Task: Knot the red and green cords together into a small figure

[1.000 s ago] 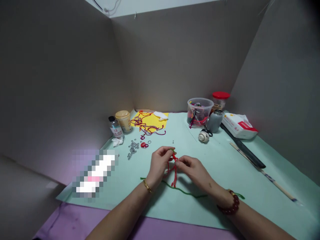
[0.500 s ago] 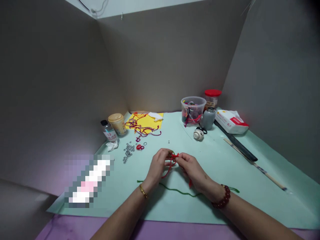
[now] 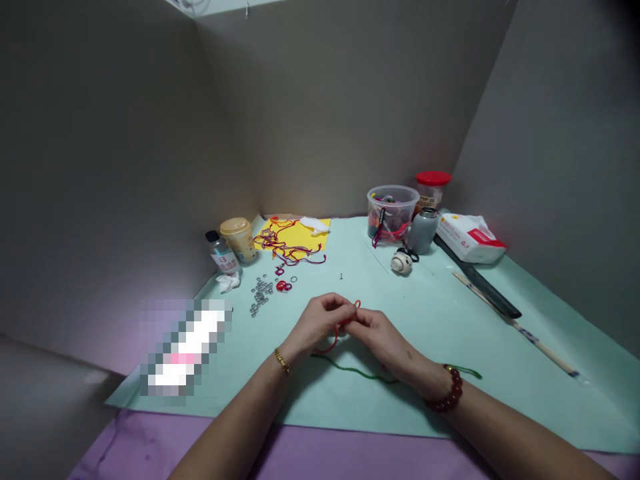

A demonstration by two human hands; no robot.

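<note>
Right grip (image 3: 383, 337) on red cord (image 3: 345, 321), tub (image 3: 407, 210) holding cords (image 3: 399, 232)

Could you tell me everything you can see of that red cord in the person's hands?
The red cord is thin, flexible and bright, and looks like textile. It is held above the table, pinched between the fingertips of the left hand and right hand. A small loop pokes up above the fingertips, while a slack strand curves down beneath the left hand. The fingers hide its middle, so I cannot tell whether it is knotted there.
</note>
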